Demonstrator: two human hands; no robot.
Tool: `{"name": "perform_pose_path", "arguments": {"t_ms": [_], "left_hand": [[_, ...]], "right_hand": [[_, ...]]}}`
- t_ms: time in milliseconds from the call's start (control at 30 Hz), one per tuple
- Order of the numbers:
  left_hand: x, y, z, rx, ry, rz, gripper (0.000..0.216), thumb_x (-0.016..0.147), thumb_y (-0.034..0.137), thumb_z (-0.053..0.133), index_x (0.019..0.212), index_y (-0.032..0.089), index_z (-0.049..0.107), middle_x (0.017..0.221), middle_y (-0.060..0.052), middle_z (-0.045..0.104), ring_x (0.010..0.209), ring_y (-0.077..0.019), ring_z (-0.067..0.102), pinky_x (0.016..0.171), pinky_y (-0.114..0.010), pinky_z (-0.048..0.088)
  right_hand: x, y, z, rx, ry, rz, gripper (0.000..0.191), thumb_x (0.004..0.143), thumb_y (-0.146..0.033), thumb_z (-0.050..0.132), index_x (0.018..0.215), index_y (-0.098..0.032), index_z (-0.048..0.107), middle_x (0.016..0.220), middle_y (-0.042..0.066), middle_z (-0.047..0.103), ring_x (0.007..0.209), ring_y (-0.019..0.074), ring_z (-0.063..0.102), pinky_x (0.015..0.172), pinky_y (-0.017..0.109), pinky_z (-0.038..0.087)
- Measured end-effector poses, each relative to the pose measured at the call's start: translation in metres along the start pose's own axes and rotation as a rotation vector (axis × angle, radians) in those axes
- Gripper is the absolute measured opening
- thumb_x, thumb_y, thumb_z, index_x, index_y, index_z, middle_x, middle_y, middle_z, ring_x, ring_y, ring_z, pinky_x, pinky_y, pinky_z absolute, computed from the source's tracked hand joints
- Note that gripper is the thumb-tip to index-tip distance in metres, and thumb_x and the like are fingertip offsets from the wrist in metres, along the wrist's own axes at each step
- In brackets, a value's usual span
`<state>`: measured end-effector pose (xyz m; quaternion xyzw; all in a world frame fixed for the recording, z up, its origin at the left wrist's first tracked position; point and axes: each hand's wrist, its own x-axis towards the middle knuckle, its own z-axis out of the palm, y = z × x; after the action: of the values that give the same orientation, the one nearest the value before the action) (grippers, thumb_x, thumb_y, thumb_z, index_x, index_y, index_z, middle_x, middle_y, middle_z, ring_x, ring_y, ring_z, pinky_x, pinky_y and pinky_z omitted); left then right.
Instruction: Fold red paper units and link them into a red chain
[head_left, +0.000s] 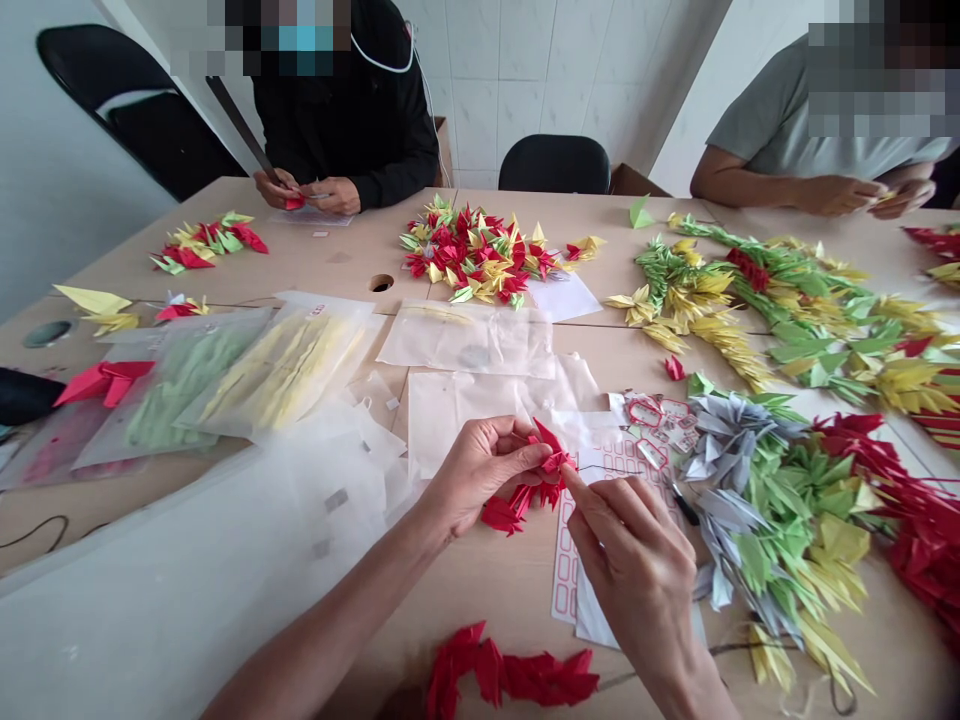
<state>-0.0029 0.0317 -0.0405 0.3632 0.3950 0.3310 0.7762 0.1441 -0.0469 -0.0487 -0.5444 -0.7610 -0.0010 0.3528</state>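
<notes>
Over the near part of the table (465,610), both forearms slant inward until the hands meet. The right hand (637,550), back uppermost, aims its index finger up and leftward; whether its thumb pinches anything, I cannot tell. The left hand (487,470) pinches red folded paper (553,462) between thumb and fingers. This lies between the hands, its long axis running from upper right to lower left, the right index fingertip at its right end.

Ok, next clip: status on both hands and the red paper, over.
Left hand pinching red folded paper. Right hand with index fingertip against it. Printed sheet partly beneath right hand, no visible obstruction.
</notes>
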Motion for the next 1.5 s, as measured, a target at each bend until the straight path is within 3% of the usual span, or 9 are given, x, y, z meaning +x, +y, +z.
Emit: {"name": "perform_pose_path", "arguments": {"t_ms": [233, 433, 533, 600, 767, 833, 1067, 1300, 1500], "left_hand": [[-0.0023, -0.003, 0.0023, 0.15, 0.063, 0.119, 0.018, 0.074, 0.023, 0.07, 0.083, 0.009, 0.063, 0.075, -0.005, 0.066, 0.068, -0.0132, 0.063, 0.066, -0.024, 0.051], [-0.0043, -0.0001, 0.0037, 0.103, 0.051, 0.125, 0.021, 0.073, 0.026, 0.071, 0.084, 0.011, 0.062, 0.072, -0.003, 0.064, 0.065, -0.0111, 0.06, 0.061, -0.021, 0.05], [-0.0034, 0.0007, 0.0048, 0.043, 0.058, 0.088, 0.023, 0.069, 0.025, 0.075, 0.081, 0.01, 0.062, 0.071, -0.003, 0.065, 0.062, -0.0099, 0.059, 0.058, -0.019, 0.05], [-0.0028, 0.0005, 0.0048, 0.015, 0.048, 0.064, 0.023, 0.07, 0.026, 0.074, 0.081, 0.01, 0.062, 0.07, -0.003, 0.065, 0.061, -0.0102, 0.06, 0.058, -0.02, 0.05], [-0.0013, -0.0014, 0.0015, -0.068, 0.019, -0.025, 0.021, 0.072, 0.026, 0.073, 0.082, 0.011, 0.063, 0.073, -0.004, 0.066, 0.066, -0.0121, 0.064, 0.064, -0.023, 0.053], [-0.0005, -0.0017, 0.0002, -0.094, 0.01, -0.058, 0.023, 0.07, 0.028, 0.074, 0.082, 0.011, 0.064, 0.075, -0.004, 0.067, 0.067, -0.013, 0.065, 0.064, -0.023, 0.054], [0.0004, -0.0026, 0.0009, -0.105, 0.019, -0.085, 0.022, 0.07, 0.025, 0.075, 0.082, 0.011, 0.063, 0.075, -0.005, 0.067, 0.066, -0.0132, 0.065, 0.063, -0.023, 0.054], [-0.0002, -0.0048, 0.0048, -0.095, 0.019, -0.01, 0.019, 0.073, 0.024, 0.072, 0.08, 0.01, 0.062, 0.073, -0.005, 0.067, 0.065, -0.0131, 0.064, 0.062, -0.024, 0.052], [-0.0037, -0.0061, 0.0091, 0.005, 0.028, 0.044, 0.024, 0.069, 0.028, 0.075, 0.082, 0.011, 0.064, 0.071, -0.004, 0.066, 0.062, -0.0133, 0.062, 0.061, -0.026, 0.051]], "right_hand": [[-0.0017, 0.0003, 0.0014, -0.025, -0.05, 0.08, 0.03, 0.085, -0.007, 0.051, 0.112, -0.013, 0.063, 0.074, 0.004, 0.059, 0.071, 0.0167, 0.05, 0.065, 0.029, 0.042], [-0.0023, 0.0054, 0.006, 0.324, 0.022, 0.357, 0.025, 0.086, -0.012, 0.053, 0.105, -0.022, 0.066, 0.071, -0.002, 0.056, 0.061, 0.009, 0.05, 0.054, 0.02, 0.039], [-0.0024, 0.006, 0.0072, 0.435, 0.02, 0.425, 0.024, 0.087, -0.014, 0.053, 0.103, -0.024, 0.067, 0.068, -0.003, 0.054, 0.058, 0.008, 0.049, 0.05, 0.019, 0.038], [-0.0031, 0.0052, 0.0072, 0.368, 0.025, 0.392, 0.026, 0.086, -0.012, 0.054, 0.106, -0.024, 0.066, 0.072, -0.002, 0.056, 0.062, 0.0089, 0.051, 0.053, 0.019, 0.039], [-0.0045, 0.003, 0.0052, 0.061, 0.049, 0.097, 0.04, 0.085, -0.004, 0.051, 0.119, -0.023, 0.061, 0.076, 0.003, 0.057, 0.071, 0.0148, 0.049, 0.063, 0.026, 0.041], [-0.0034, 0.0033, 0.0037, 0.038, 0.035, 0.06, 0.042, 0.085, -0.004, 0.05, 0.121, -0.022, 0.059, 0.074, 0.003, 0.056, 0.07, 0.0157, 0.047, 0.062, 0.026, 0.041], [-0.0018, 0.0035, 0.0025, 0.101, 0.003, 0.155, 0.039, 0.087, -0.006, 0.048, 0.12, -0.022, 0.059, 0.078, 0.003, 0.057, 0.072, 0.0149, 0.049, 0.06, 0.026, 0.042], [-0.0066, 0.0013, 0.007, -0.041, 0.045, 0.072, 0.038, 0.085, -0.005, 0.05, 0.12, -0.02, 0.059, 0.074, 0.004, 0.057, 0.069, 0.0163, 0.048, 0.063, 0.029, 0.042], [-0.0038, 0.0088, 0.0062, 0.304, 0.073, 0.399, 0.017, 0.086, -0.015, 0.053, 0.092, -0.022, 0.067, 0.077, 0.002, 0.063, 0.069, 0.0132, 0.056, 0.06, 0.024, 0.043]]}}
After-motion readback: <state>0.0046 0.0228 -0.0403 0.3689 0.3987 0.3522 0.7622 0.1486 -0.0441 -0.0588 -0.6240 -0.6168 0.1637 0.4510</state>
